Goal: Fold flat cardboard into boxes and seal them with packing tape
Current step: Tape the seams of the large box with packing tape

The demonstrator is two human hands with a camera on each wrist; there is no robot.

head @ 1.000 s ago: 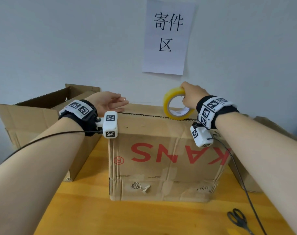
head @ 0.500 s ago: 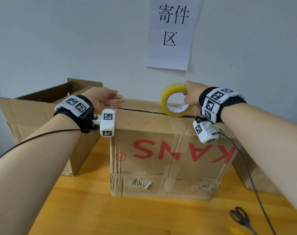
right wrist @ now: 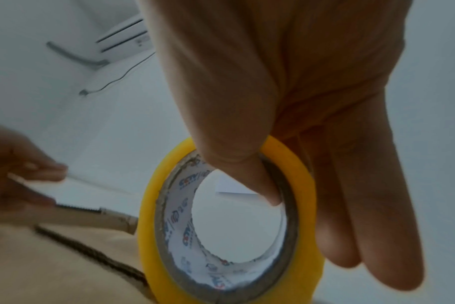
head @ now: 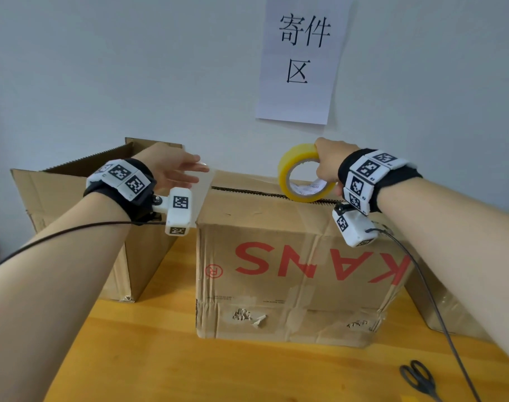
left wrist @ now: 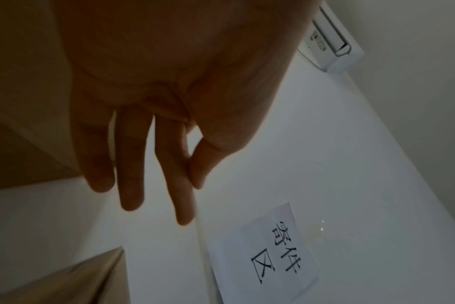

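One tape roll (head: 304, 173) upright on closed box (head: 299, 274), gripped by right hand (head: 330, 162); left hand (head: 172, 166) flat-fingered, pinching the tape's pulled end.

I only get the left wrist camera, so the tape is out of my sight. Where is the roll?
Observer: The right hand grips the yellow tape roll, thumb through its core. The roll stands on edge on top of the KANS box.
Operator: Is the top seam closed over?
Observer: In the head view the seam shows as a dark serrated gap running left from the roll.
Operator: Anything to cut with?
Observer: Black scissors lie on the wooden table, near right of the box, with neither hand on them.
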